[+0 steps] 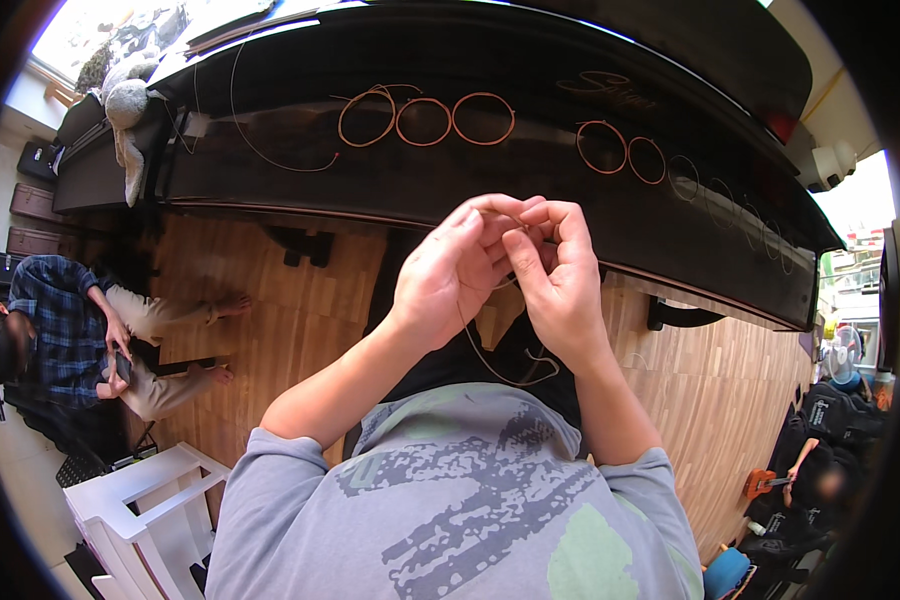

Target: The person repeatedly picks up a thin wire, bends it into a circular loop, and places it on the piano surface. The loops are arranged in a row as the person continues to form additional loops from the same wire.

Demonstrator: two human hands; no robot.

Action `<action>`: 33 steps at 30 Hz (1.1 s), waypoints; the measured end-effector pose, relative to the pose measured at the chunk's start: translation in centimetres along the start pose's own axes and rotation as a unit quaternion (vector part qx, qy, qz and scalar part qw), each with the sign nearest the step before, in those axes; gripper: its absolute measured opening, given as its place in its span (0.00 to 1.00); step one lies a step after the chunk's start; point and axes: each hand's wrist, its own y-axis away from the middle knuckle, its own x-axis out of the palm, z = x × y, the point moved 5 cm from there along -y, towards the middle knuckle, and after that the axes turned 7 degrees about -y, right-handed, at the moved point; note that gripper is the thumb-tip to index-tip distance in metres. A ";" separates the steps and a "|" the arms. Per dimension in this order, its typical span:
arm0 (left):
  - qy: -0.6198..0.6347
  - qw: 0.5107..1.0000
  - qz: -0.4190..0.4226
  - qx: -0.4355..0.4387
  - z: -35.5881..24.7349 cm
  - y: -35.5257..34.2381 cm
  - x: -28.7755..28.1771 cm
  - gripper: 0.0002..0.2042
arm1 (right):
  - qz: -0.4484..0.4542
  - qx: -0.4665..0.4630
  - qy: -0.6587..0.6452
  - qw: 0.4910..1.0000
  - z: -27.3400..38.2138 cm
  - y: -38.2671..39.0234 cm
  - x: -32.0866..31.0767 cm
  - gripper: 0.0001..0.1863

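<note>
Copper-toned wire (500, 365) pinched between both hands, held up in front of a dark piano lid (530, 215).

Thin wire, reddish-brown, hangs in a loose curve from the fingertips down toward the grey shirt (450, 490); its upper end is hidden inside the grip. Left hand (450, 275) closed, thumb and forefinger nipping the wire; right hand (555, 275) closed likewise, fingertips meeting the left's. Step looks like bending or winding the wire into a loop; judged next move calls for a steady pinch and a small turn of the fingers so the curl holds. Finished wire rings (425, 120) lie in a row on the lid, more, fainter, to the right. Wooden floor (300, 310) below; a seated person in a plaid shirt (65, 320) at far left, white stool (140, 500) near.
</note>
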 end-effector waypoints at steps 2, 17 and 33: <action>0.014 0.999 -0.030 0.024 -0.7 -0.1 -0.7 0.16 | 0.022 0.041 0.101 0.994 0.3 0.2 -0.6 0.22; -0.076 0.989 -0.070 0.111 -5.2 -0.9 -2.4 0.18 | 0.128 -0.205 0.386 0.890 0.0 4.1 2.5 0.07; -0.052 0.998 -0.032 0.036 -3.1 0.9 0.1 0.17 | 0.005 -0.049 0.023 0.998 0.1 4.1 0.9 0.21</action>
